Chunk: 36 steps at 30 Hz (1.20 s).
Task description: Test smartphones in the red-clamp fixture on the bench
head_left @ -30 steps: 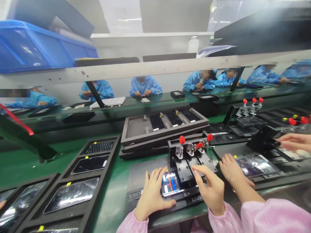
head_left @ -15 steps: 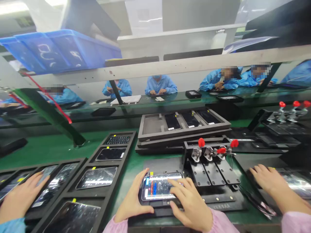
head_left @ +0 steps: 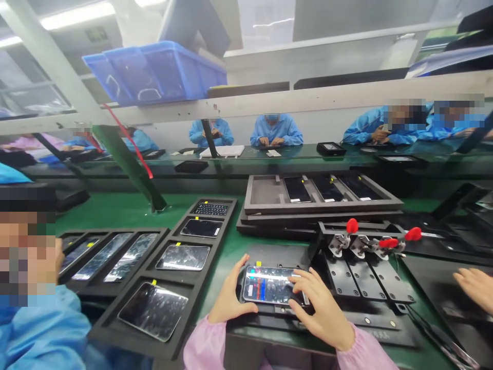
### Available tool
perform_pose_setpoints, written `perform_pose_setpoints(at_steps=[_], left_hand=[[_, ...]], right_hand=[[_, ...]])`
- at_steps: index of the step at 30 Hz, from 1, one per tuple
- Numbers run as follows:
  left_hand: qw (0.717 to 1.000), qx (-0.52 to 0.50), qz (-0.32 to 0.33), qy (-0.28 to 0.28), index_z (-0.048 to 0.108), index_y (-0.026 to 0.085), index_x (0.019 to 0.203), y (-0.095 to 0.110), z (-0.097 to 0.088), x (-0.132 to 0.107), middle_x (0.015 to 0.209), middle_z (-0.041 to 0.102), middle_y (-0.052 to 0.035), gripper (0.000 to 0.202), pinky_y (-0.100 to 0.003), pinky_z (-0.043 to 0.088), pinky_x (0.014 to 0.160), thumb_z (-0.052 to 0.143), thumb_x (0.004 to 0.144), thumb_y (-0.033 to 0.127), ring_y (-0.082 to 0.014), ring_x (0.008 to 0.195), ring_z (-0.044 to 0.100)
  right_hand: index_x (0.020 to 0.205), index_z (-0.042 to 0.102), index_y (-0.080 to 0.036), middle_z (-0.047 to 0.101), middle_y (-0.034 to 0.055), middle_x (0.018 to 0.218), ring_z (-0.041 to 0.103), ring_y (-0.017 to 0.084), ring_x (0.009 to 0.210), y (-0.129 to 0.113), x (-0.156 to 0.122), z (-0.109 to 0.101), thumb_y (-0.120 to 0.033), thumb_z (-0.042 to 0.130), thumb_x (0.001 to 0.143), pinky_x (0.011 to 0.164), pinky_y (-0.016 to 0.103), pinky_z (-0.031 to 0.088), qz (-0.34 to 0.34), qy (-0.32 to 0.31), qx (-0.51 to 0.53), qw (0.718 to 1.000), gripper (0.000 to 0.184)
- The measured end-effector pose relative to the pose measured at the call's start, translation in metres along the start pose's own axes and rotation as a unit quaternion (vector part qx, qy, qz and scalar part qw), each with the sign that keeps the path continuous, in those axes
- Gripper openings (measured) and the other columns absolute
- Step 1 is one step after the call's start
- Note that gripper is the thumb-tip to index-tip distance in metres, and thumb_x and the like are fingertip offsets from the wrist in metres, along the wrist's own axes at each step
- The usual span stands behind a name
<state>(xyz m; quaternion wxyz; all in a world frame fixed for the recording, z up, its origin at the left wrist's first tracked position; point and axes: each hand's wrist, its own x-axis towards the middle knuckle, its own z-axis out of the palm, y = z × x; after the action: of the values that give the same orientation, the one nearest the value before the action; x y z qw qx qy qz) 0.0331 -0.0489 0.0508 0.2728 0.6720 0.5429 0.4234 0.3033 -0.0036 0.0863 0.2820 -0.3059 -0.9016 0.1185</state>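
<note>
A lit smartphone (head_left: 269,285) with red and blue bars on its screen lies flat on a black test fixture (head_left: 279,254). My left hand (head_left: 227,295) curves round its left end, thumb along the near edge and fingers at the far edge. Over the right end is my right hand (head_left: 323,313), fingers apart, with fingertips at the screen. A small yellow tab (head_left: 259,263) sticks up at the phone's far edge. Just right of my right hand, the fixture carries black clamp plates (head_left: 367,277) and red-tipped toggle clamps (head_left: 352,226).
Left of me, a black tray (head_left: 227,234) holds several phones, with another phone tray (head_left: 164,231) beside it. Stacked trays (head_left: 265,205) stand behind the fixture. A co-worker in a blue sleeve (head_left: 46,329) sits close at left; another person's hand (head_left: 477,288) is at right.
My view has swung left. The left co-worker's hand has left the phone tray, and that person leans into view. My hands stay at the phone, my right fingers still over its screen.
</note>
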Motion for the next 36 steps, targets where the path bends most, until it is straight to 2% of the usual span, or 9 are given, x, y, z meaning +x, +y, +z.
perform_pose_setpoints(at_steps=[5, 9, 12, 15, 18, 21, 25, 29, 36], left_hand=[[1.0, 0.006, 0.014, -0.005, 0.018, 0.025, 0.141, 0.001, -0.001, 0.0, 0.144, 0.032, -0.0138, 0.114, -0.05, 0.025, 0.108, 0.074, 0.048, 0.061, -0.0327, 0.131, 0.031], [0.999, 0.012, 0.03, -0.023, 0.03, 0.024, 0.136, 0.01, -0.004, -0.001, 0.146, 0.027, -0.0137, 0.107, -0.051, 0.022, 0.108, 0.077, 0.047, 0.058, -0.0339, 0.133, 0.026], [0.996, 0.032, 0.044, -0.064, 0.034, 0.024, 0.134, 0.021, -0.004, 0.0, 0.148, 0.02, -0.0143, 0.1, -0.049, 0.024, 0.107, 0.076, 0.05, 0.056, -0.0336, 0.134, 0.023], [0.99, 0.08, 0.039, -0.105, 0.025, 0.025, 0.138, 0.033, 0.005, 0.002, 0.149, 0.015, -0.0156, 0.107, -0.055, 0.019, 0.107, 0.073, 0.05, 0.061, -0.0345, 0.135, 0.021], [0.975, 0.172, 0.028, -0.14, 0.01, 0.027, 0.143, 0.045, 0.021, 0.008, 0.15, 0.014, -0.0167, 0.113, -0.067, 0.004, 0.102, 0.066, 0.053, 0.069, -0.037, 0.135, 0.018], [0.962, 0.221, 0.03, -0.158, -0.001, 0.026, 0.143, 0.056, 0.036, 0.013, 0.15, 0.009, -0.0189, 0.116, -0.071, -0.002, 0.098, 0.058, 0.056, 0.074, -0.0376, 0.135, 0.016], [0.96, 0.209, 0.041, -0.183, -0.004, 0.025, 0.143, 0.062, 0.049, 0.016, 0.151, 0.003, -0.0172, 0.118, -0.068, 0.005, 0.101, 0.057, 0.055, 0.075, -0.0374, 0.136, 0.01], [0.966, 0.195, 0.033, -0.168, -0.002, 0.026, 0.143, 0.061, 0.056, 0.018, 0.151, 0.0, -0.0148, 0.117, -0.065, 0.012, 0.103, 0.059, 0.055, 0.073, -0.0384, 0.136, 0.004], [0.973, 0.188, 0.008, -0.134, 0.004, 0.029, 0.143, 0.063, 0.055, 0.017, 0.152, 0.009, -0.0117, 0.1, -0.06, 0.014, 0.106, 0.059, 0.067, 0.063, -0.0332, 0.137, 0.016]], right_hand=[[0.091, 0.051, -0.021, 0.059, 0.0084, 0.116, 0.047, 0.025, 0.119, 0.0, 0.002, 0.007, -0.03, 0.052, 0.082, 0.1, 0.056, 0.034, -0.011, -0.001, -0.015, 1.0, 0.013], [0.088, 0.052, -0.02, 0.06, 0.0087, 0.114, 0.05, 0.025, 0.116, -0.008, 0.001, 0.005, -0.025, 0.054, 0.08, 0.097, 0.057, 0.037, -0.039, 0.02, -0.015, 0.999, 0.009], [0.084, 0.053, -0.019, 0.065, 0.0075, 0.104, 0.055, 0.023, 0.109, -0.015, -0.006, -0.008, -0.016, 0.057, 0.077, 0.096, 0.051, 0.042, -0.075, 0.094, 0.009, 0.993, 0.009], [0.083, 0.055, -0.018, 0.067, 0.0067, 0.094, 0.06, 0.021, 0.099, -0.017, -0.015, -0.031, -0.006, 0.057, 0.073, 0.093, 0.046, 0.046, -0.082, 0.199, 0.043, 0.976, 0.016], [0.081, 0.056, -0.018, 0.067, 0.0058, 0.086, 0.061, 0.021, 0.093, -0.011, -0.024, -0.054, -0.001, 0.057, 0.071, 0.088, 0.045, 0.048, -0.041, 0.297, 0.058, 0.952, 0.02], [0.08, 0.057, -0.019, 0.066, 0.0047, 0.082, 0.06, 0.022, 0.09, 0.0, -0.031, -0.066, -0.001, 0.057, 0.071, 0.083, 0.045, 0.048, 0.012, 0.349, 0.065, 0.935, 0.02], [0.079, 0.058, -0.02, 0.065, 0.0037, 0.079, 0.06, 0.022, 0.088, 0.011, -0.037, -0.07, -0.002, 0.057, 0.072, 0.082, 0.046, 0.048, 0.045, 0.374, 0.068, 0.924, 0.019], [0.079, 0.058, -0.02, 0.066, 0.0033, 0.079, 0.061, 0.022, 0.087, 0.014, -0.038, -0.072, -0.004, 0.058, 0.072, 0.08, 0.044, 0.049, 0.06, 0.381, 0.051, 0.921, 0.018], [0.087, 0.059, -0.019, 0.065, 0.007, 0.098, 0.061, 0.018, 0.084, 0.017, -0.003, -0.093, -0.013, 0.059, 0.076, 0.073, 0.035, 0.052, 0.112, 0.37, 0.032, 0.922, 0.013]])
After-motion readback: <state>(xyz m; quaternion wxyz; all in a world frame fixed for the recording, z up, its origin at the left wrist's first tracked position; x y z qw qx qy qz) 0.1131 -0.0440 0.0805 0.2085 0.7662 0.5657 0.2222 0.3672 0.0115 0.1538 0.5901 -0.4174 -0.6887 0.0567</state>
